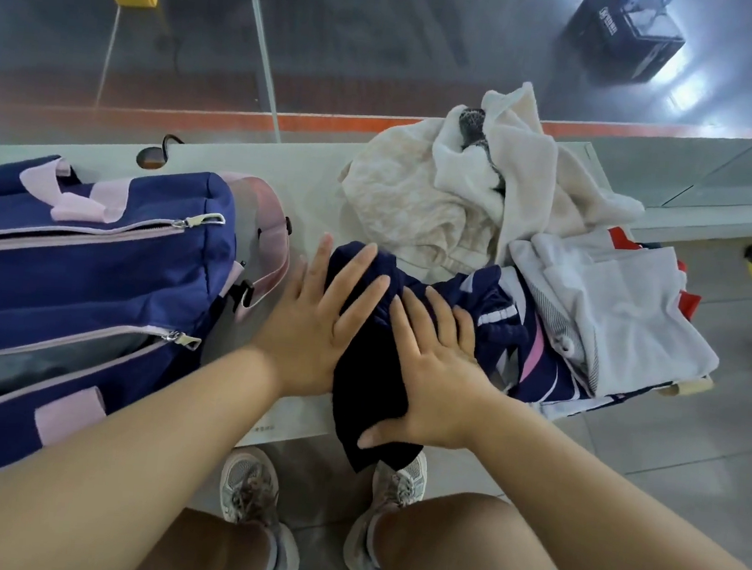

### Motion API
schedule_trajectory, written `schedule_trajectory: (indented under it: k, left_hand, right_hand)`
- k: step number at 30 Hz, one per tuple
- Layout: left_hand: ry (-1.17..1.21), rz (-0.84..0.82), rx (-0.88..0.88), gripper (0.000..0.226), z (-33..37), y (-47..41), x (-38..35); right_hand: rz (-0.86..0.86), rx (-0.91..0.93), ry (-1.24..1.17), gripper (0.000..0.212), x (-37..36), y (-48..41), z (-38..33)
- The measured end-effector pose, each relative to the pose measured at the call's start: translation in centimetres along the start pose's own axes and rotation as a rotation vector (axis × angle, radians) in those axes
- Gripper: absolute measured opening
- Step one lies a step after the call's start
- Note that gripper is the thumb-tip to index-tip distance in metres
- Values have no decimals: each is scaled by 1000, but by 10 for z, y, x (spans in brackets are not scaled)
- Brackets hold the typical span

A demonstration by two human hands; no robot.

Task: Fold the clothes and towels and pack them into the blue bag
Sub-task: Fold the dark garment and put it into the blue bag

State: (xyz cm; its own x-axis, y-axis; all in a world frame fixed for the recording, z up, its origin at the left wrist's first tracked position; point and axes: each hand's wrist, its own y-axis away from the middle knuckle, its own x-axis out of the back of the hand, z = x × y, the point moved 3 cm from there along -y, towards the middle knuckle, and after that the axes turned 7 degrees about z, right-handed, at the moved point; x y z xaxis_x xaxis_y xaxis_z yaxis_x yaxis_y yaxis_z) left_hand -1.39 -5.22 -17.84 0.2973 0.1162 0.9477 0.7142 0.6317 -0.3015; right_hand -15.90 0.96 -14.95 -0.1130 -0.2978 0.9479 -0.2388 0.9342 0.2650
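Both hands flat, fingers straight and spread, gripping nothing. L hand: palm on bare bench, fingers over the left part of the dark navy garment. R hand presses the same garment from its right side, thumb out toward the near edge. Garment lies mid-bench, front; its lower end hangs over the near edge, above the shoes.

Blue bag w/ pink trim fills the left end, overhanging the near edge. Two zip pulls sit at its right end; the nearer pocket looks open (grey lining), though not certain.

Open room: narrow bare strip between bag and garment; bare strip along the far edge behind the bag, w/ a cable hole.

Right end is crowded: cream and white towels heaped at the far edge, white shirt at the right end on top of a navy top w/ pink and white stripes, which touches the pressed garment.

Writing: white print on black box on the floor beyond, too blurred to read. Small print on the bench's near edge, illegible.
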Motion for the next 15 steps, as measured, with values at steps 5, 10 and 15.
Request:
schedule_trajectory:
  k: [5,10,15]
  left_hand:
    - [73,-308,14,98,-11,-18,-10]
    - [14,-230,-46,73,-10,-31,4]
    - [190,-273,106,68,-10,-37,2]
  right_hand:
    - [-2,-155,80,159,-16,-7,-11]
    - [95,-249,114,154,-24,-12,-12]
    - [300,-214,142,136,-14,-22,8]
